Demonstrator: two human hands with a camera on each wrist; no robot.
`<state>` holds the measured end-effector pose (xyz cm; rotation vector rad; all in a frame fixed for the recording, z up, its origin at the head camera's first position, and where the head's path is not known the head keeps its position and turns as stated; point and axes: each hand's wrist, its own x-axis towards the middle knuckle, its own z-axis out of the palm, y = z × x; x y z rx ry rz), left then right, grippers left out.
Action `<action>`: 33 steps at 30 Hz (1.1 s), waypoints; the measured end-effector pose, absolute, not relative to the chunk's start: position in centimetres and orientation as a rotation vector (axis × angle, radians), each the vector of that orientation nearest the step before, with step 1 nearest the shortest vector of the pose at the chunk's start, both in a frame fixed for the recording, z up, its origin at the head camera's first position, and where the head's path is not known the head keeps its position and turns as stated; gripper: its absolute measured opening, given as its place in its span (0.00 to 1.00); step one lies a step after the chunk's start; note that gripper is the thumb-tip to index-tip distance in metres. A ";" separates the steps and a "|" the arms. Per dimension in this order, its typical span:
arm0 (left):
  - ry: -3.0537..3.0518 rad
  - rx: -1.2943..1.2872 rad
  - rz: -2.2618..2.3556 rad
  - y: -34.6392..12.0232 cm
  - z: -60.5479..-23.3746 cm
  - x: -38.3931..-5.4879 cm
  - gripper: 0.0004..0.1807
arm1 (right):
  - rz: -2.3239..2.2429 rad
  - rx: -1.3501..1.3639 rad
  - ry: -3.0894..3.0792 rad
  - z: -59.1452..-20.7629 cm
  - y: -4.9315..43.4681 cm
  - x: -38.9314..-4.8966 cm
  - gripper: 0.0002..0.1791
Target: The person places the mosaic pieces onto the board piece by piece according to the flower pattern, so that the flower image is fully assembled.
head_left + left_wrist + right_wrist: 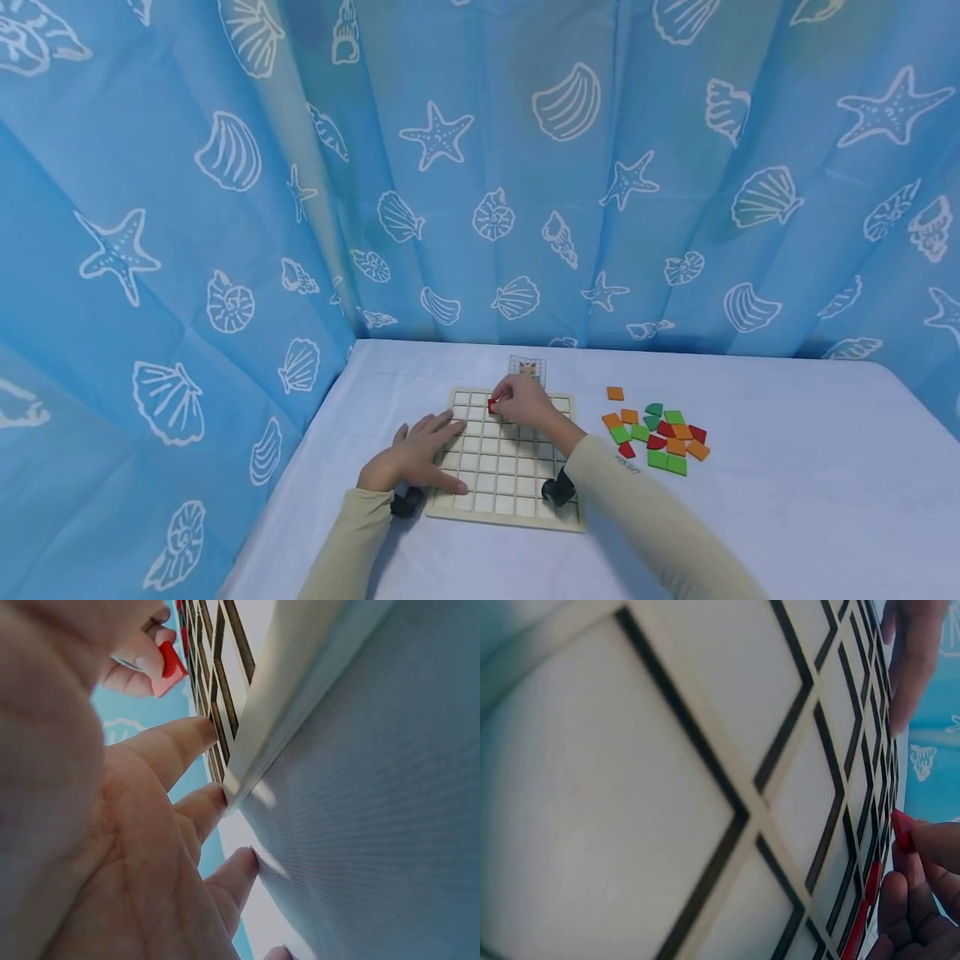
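Observation:
A pale wooden grid board lies on the white-covered table. My right hand is over its far rows and pinches a small red tile between thumb and finger. Beneath that hand, other red tiles sit in grid cells, seen in the right wrist view but mostly hidden from the head view. My left hand rests at the board's left edge with fingers spread; some fingertips touch the frame, and others reach the cloth beside it, as the left wrist view shows.
Behind the board lies a printed pattern card, partly covered by the right hand. To the right, loose orange, green and red tiles are scattered, with a lone orange square tile farther back. A blue shell-print curtain surrounds the table.

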<state>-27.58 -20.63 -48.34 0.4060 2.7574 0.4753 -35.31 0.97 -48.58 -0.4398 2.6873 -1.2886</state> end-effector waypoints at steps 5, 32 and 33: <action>2.757 0.416 0.468 -20.6 -48.4 -27.6 0.57 | -1.184 -0.508 2.773 -48.8 0.6 -35.1 0.02; 2.752 0.401 0.486 -20.7 -48.4 -27.8 0.58 | -1.050 -0.560 2.870 -48.6 0.7 -34.8 0.04; 2.752 0.399 0.483 -20.7 -48.4 -27.7 0.58 | -1.071 -0.557 2.850 -48.6 1.0 -34.8 0.04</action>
